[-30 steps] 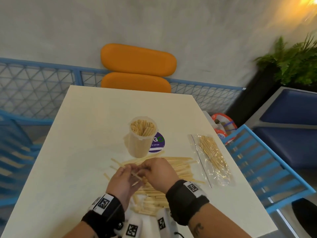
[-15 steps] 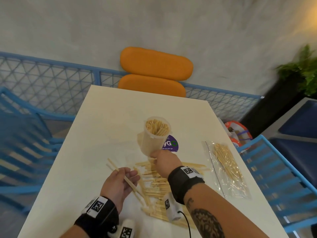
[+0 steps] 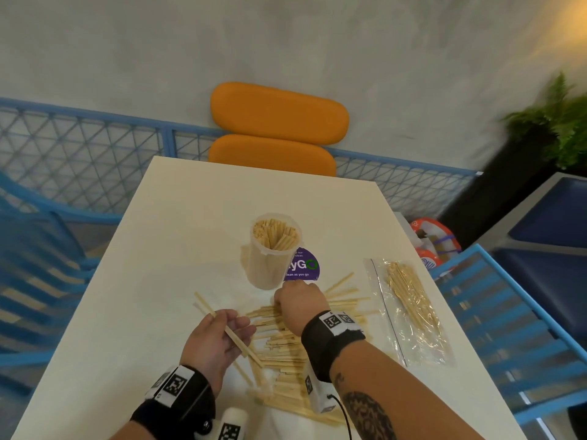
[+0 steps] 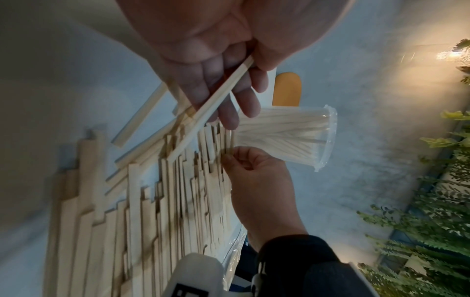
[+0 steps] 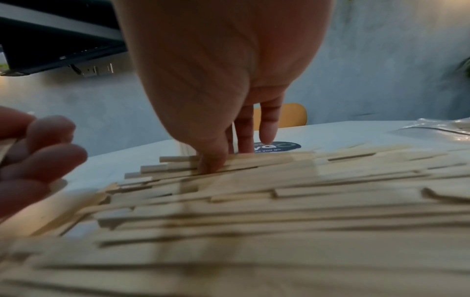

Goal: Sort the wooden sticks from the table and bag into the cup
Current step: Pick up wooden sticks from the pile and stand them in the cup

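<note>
Left hand (image 3: pixel 213 339) raised just over the bench (image 3: pixel 178 236), fingers curled round one long stick (image 3: pixel 229 332) held slantwise. Right hand (image 3: pixel 298 304) down at the far edge of the loose heap of sticks (image 3: pixel 286 354), thumb and fingers pinching at a stick there, just short of the clear cup (image 3: pixel 273 249) standing upright and already packed with sticks on end. Off to the right on the bench, apart from the heap, a clear bag (image 3: pixel 409 312) lying flat with more sticks inside.
</note>
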A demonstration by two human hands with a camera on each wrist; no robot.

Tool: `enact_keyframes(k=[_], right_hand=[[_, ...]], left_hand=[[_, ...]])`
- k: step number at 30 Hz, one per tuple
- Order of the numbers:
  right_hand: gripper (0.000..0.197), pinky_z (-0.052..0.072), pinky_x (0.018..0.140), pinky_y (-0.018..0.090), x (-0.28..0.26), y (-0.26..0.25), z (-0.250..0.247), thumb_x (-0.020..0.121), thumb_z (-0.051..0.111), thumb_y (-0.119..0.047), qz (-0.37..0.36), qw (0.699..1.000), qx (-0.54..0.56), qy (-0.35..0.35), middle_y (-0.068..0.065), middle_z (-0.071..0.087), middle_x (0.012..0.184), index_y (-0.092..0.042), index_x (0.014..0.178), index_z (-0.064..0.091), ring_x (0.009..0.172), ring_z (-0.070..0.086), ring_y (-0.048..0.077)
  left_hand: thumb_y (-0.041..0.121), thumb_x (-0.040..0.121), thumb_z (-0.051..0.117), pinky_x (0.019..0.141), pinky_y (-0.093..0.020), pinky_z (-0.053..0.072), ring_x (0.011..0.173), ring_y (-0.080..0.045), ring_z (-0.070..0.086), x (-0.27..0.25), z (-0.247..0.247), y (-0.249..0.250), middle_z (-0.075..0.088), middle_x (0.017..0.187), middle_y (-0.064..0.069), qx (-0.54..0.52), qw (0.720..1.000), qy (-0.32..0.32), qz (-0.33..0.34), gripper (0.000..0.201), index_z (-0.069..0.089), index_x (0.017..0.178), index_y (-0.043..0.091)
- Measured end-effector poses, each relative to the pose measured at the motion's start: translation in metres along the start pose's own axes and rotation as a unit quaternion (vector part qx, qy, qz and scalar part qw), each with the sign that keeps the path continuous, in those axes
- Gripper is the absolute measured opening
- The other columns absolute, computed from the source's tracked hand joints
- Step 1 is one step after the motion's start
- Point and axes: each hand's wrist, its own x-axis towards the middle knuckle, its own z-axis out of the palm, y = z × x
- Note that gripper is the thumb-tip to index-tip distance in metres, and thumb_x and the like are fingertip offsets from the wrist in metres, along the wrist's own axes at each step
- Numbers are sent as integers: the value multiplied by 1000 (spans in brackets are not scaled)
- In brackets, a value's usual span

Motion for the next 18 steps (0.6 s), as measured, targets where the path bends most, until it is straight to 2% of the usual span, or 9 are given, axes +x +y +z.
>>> enact_keyframes(k=[4,7,9,11,13,14,16,18], right_hand=[[25,43,89,39,-10,11,-4,92,52,-9,3,998,51,38,2,61,107,-21,107,68,104,56,26],[17,47,87,35,-21,18,-14,96,54,-17,45,980,170,91,-3,63,98,-23,97,69,98,59,21],[15,51,84,32,-33,24,-25,97,58,-21,83,938,309,133,-5,68,95,-20,96,72,91,61,16],[13,49,75,23,-46,28,-37,96,63,-22,108,874,442,170,-10,69,80,-20,87,72,78,61,6],[24,42,62,17,-59,28,-47,94,65,-20,119,824,524,182,-16,60,60,-24,71,64,59,52,-1],[28,40,59,15,-64,27,-48,94,65,-19,123,806,550,181,-17,56,55,-24,66,61,54,48,-1],[24,45,61,17,-69,23,-49,93,66,-16,131,771,598,177,-10,61,61,-17,69,65,59,51,3],[15,53,70,29,-71,19,-47,93,66,-15,136,731,645,174,11,70,79,-4,82,70,70,59,12]], left_hand=[[23,108,40,87,-48,55,84,-36,71,1,4,-1,70,88,-17,2,1000,-10,10,27,59,100,5],[23,108,40,88,-50,55,77,-33,67,0,7,0,66,82,-15,3,1000,-22,17,27,59,101,5],[23,108,40,85,-49,55,73,-31,65,-2,13,2,66,82,-14,13,999,-38,26,27,59,104,4],[24,108,40,85,-48,55,77,-31,67,-4,23,4,70,87,-15,35,997,-61,39,29,61,106,4],[24,108,41,86,-47,56,86,-31,70,-9,37,6,74,96,-15,62,993,-91,49,30,64,108,5],[24,108,41,87,-47,56,89,-30,71,-12,45,7,75,100,-14,75,990,-108,53,30,66,108,6],[24,107,43,88,-45,55,93,-27,72,-18,62,7,76,101,-10,98,983,-144,63,30,68,108,9],[26,107,45,85,-42,52,84,-23,71,-24,75,6,77,94,-7,124,974,-177,75,31,70,105,9]])
